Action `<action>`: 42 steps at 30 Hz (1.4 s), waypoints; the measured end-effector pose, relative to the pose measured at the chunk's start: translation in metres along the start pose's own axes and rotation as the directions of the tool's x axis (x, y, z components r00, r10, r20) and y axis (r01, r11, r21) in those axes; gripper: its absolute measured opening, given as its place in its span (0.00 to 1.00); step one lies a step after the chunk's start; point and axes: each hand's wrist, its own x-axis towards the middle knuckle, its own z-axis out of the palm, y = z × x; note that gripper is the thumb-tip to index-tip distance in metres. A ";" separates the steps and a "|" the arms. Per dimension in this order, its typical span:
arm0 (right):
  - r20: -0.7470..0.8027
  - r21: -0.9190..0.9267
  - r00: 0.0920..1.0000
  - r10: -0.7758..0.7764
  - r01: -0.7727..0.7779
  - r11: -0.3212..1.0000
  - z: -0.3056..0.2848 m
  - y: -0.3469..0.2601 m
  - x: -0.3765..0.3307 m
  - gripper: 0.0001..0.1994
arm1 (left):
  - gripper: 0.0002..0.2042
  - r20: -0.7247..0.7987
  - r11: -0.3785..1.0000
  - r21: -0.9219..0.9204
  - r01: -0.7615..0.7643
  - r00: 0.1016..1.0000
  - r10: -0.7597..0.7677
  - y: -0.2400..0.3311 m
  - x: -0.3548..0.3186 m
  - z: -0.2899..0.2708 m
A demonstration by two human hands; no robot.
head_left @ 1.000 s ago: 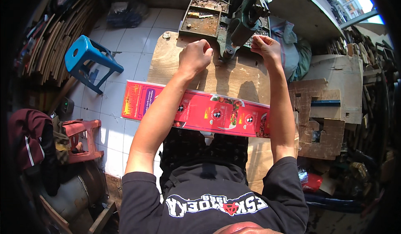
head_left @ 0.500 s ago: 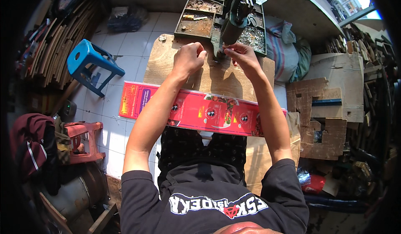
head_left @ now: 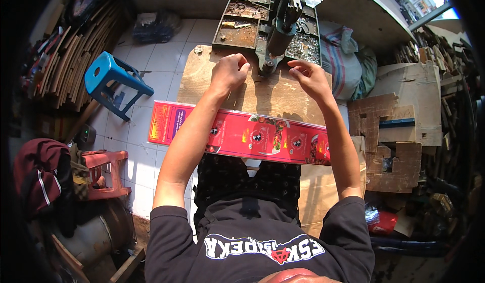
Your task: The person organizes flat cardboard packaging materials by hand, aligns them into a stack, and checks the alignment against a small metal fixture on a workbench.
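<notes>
Fingers (head_left: 241, 66) curl at the wooden board's (head_left: 202, 81) far edge.

Middle of red printed carton (head_left: 262, 136) covered by both forearms, contents of left hand (head_left: 228, 73) concealed in curled fingers, tray parts (head_left: 237, 33) too small to identify

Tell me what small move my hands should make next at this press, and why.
Probably bring the right hand in to the foot of the metal press. Its fingertips sit just beside the base, while the left hand rests closed on the wooden board on the other side. I can't tell whether either hand holds a small part.
</notes>
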 end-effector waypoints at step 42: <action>0.104 0.984 0.936 0.336 -0.146 0.100 -0.095 0.028 -0.027 0.10 | 0.11 0.000 0.961 -0.277 -0.012 1.000 0.013 -0.005 0.005 -0.018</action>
